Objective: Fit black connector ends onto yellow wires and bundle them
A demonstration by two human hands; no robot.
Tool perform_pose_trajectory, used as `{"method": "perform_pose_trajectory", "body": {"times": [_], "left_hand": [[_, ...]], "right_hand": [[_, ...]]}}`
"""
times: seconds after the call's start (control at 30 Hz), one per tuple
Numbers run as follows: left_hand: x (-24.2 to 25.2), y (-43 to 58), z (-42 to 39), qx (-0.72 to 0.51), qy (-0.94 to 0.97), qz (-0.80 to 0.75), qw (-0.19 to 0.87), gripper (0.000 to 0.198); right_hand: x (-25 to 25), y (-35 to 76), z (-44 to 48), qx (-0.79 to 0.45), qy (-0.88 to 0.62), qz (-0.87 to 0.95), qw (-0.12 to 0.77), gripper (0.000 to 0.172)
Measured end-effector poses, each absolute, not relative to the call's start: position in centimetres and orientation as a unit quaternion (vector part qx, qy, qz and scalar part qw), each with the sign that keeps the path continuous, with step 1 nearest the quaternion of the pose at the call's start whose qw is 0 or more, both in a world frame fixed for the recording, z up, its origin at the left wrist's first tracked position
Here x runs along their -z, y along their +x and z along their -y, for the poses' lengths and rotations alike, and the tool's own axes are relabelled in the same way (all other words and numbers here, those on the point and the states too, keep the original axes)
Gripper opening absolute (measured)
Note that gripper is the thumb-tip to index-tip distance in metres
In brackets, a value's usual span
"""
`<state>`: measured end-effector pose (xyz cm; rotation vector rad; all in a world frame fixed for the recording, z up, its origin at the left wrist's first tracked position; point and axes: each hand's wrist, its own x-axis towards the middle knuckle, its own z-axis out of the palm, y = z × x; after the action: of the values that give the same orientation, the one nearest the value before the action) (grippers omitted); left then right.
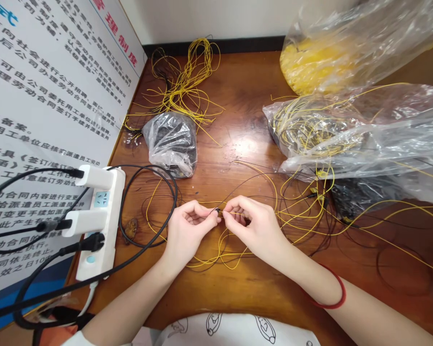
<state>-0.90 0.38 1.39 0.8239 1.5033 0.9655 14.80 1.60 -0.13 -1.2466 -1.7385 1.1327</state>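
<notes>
Both hands meet over the middle of the wooden table. My left hand (191,223) pinches a small black connector (218,210) between thumb and fingertips. From the other side, my right hand (256,223) is closed in a pinch on a thin yellow wire (234,213) whose end lies at the connector. Whether the wire sits inside the connector is too small to tell. Loose yellow wires (220,252) and thin black ones loop on the table beneath and around both hands.
A white power strip (110,226) with plugs and black cables (175,202) lies left. Behind are a bagged black bundle (171,144) and a yellow wire bundle (191,81). Plastic bags of yellow wire (306,125) and yellow material (317,62) lie right. A printed board (57,96) borders the left.
</notes>
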Motion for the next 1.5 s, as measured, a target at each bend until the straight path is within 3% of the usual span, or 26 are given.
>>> {"method": "perform_pose_trajectory", "body": {"times": [1.5], "left_hand": [[-1.20,-0.94,-0.29,-0.406,0.354,-0.633,0.556,0.022]], "right_hand": [[-0.01,14.59,-1.73,-0.465,-0.474,0.672,0.328,0.010]]}}
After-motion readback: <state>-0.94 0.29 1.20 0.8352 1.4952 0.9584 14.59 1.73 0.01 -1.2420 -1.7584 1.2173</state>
